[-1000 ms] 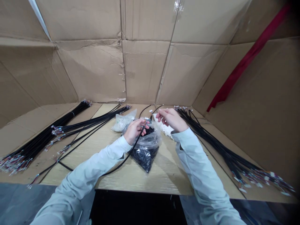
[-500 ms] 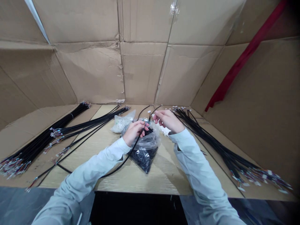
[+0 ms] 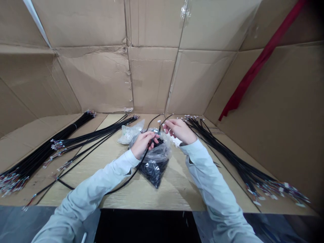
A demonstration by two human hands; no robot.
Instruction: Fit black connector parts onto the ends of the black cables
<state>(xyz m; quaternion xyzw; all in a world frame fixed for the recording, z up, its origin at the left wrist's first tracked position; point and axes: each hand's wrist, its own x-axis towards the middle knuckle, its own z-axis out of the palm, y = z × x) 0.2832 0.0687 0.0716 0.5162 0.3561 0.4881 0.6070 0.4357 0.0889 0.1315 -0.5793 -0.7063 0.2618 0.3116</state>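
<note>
My left hand (image 3: 142, 143) is closed on a black cable (image 3: 131, 177) close to one end, where a small white connector (image 3: 155, 131) sticks up past the fingertips. From that hand the cable curves down under my left forearm. Just to the right, my right hand (image 3: 182, 131) is raised with thumb and fingers pinched; whatever they hold is too small to make out. Behind the hands stands another cable end with a white connector (image 3: 159, 121). Below them sits an open clear plastic bag (image 3: 155, 170) of black parts.
Bundles of black cables (image 3: 50, 152) with coloured wire ends lie on the left. A bundle with white connectors (image 3: 227, 158) lies on the right. A clear bag of small white parts (image 3: 129, 133) is behind my left hand. Cardboard walls (image 3: 154, 77) enclose the table's back and sides.
The whole view has shifted slightly. Both hands keep nearly the same pose, and the left still holds the cable end.
</note>
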